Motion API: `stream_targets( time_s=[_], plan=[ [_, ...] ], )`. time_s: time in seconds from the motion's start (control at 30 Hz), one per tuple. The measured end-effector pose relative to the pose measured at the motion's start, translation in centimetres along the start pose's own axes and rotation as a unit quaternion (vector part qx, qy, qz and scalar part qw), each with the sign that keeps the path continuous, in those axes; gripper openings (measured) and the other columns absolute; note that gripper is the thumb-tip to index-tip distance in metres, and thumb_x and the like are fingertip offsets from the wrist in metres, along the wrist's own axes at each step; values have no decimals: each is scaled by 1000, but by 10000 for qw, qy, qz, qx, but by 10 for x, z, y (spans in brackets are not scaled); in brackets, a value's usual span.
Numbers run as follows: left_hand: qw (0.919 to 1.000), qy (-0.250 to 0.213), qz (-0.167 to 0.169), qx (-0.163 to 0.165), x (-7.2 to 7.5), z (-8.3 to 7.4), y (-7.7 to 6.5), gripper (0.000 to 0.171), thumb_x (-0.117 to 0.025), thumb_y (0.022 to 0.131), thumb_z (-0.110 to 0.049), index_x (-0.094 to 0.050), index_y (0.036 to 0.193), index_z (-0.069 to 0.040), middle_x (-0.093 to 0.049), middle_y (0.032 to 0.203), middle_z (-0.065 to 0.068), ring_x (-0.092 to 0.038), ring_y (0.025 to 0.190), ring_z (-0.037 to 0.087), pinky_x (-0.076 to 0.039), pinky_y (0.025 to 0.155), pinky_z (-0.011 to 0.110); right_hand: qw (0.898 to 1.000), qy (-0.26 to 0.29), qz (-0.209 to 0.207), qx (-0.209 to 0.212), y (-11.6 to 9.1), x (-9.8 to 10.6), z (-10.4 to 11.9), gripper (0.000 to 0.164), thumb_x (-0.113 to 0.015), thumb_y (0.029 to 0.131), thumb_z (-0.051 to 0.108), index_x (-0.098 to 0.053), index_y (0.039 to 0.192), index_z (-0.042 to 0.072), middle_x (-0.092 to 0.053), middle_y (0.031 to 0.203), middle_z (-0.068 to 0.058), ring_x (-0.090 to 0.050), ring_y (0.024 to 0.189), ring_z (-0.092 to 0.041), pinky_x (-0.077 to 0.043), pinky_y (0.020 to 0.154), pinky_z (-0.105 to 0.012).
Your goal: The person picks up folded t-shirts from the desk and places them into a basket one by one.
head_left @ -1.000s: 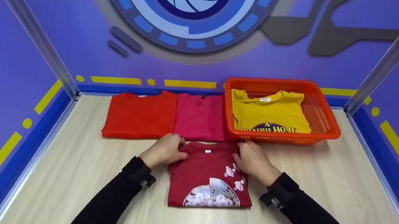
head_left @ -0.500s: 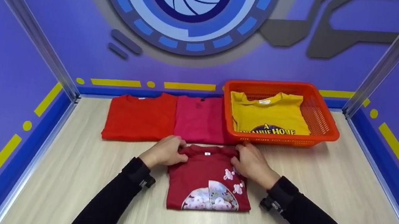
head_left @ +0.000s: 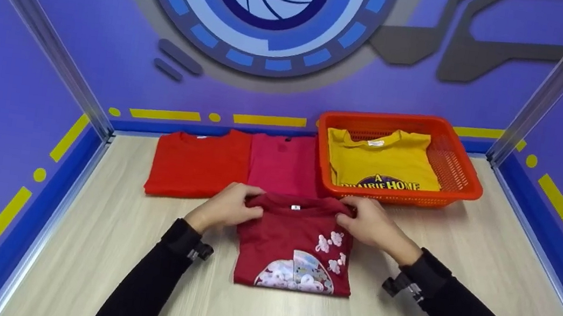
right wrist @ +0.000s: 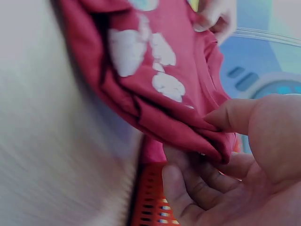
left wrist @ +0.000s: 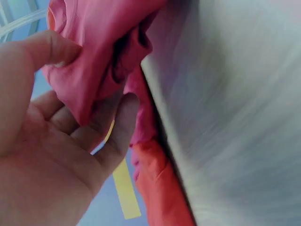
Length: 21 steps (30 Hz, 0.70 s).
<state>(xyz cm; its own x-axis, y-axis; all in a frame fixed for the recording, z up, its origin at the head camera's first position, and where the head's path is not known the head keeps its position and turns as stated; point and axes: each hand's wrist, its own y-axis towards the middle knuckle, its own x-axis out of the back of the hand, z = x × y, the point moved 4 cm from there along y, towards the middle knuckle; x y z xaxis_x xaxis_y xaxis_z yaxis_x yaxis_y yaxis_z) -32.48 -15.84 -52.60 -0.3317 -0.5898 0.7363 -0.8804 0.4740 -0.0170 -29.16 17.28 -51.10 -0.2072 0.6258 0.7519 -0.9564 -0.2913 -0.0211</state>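
A folded dark red T-shirt (head_left: 276, 239) with a pale floral print is held between my two hands by its collar-end corners. My left hand (head_left: 227, 206) pinches the left corner, thumb on top and fingers beneath, as the left wrist view shows. At the right corner my right hand (head_left: 376, 225) grips the layered cloth the same way; in the right wrist view its thumb presses the shirt (right wrist: 174, 113) from above and the fingers lie underneath. That end of the shirt is lifted off the table. The far edge overlaps a pink folded shirt (head_left: 283, 164) in the head view.
An orange-red folded shirt (head_left: 199, 166) lies left of the pink one along the back wall. To the right stands an orange plastic basket (head_left: 462, 171) with a yellow printed T-shirt (head_left: 384, 160) in it. Blue-purple panels enclose the wooden table (head_left: 100, 254) on three sides.
Both hands have raised the dark red shirt's collar end from the table, and the hands have moved slightly apart. The basket and the other shirts have stayed put.
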Motion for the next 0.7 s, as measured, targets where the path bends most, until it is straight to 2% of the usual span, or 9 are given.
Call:
stream_targets(
  time_s=[0.17, 0.37, 0.53, 0.7],
  plan=[
    [9993, -273, -89, -223, 15, -11, -1, 27, -77, 90, -19, -78, 117, -19, -76, 107, -2, -64, 96, 15, -53, 87, 31, 9999, 119, 99, 9, -2, 16, 3, 25, -77, 99, 24, -78, 117, 7, -72, 98, -7, -62, 85, -19, -49, 76, -32],
    [9975, -476, -56, -512, 30, -28, -3, 19, -79, 90, -15, -73, 107, -21, -74, 97, -4, -63, 87, 15, -52, 80, 32, 9996, 10, -139, 229, -11, 40, 13, 18, -80, 96, 22, -77, 110, 11, -67, 92, -5, -58, 82, -19, -46, 71, -31],
    [9962, -627, -200, -565, 43, -46, -7, 21, -87, 94, -23, -79, 113, -27, -80, 97, -7, -70, 85, 15, -56, 81, 34, 9980, 110, -404, 484, -13, 62, 20, 17, -83, 96, 20, -77, 111, 14, -69, 93, -5, -59, 83, -21, -46, 73, -31],
    [9949, -609, -382, -703, 49, -61, -9, 14, -89, 94, -31, -82, 106, -33, -78, 90, -8, -68, 78, 14, -52, 74, 31, 9962, 475, -475, 554, -17, 77, 18, 22, -87, 97, 25, -76, 112, 13, -75, 99, -7, -63, 88, -23, -49, 79, -29]
  ],
)
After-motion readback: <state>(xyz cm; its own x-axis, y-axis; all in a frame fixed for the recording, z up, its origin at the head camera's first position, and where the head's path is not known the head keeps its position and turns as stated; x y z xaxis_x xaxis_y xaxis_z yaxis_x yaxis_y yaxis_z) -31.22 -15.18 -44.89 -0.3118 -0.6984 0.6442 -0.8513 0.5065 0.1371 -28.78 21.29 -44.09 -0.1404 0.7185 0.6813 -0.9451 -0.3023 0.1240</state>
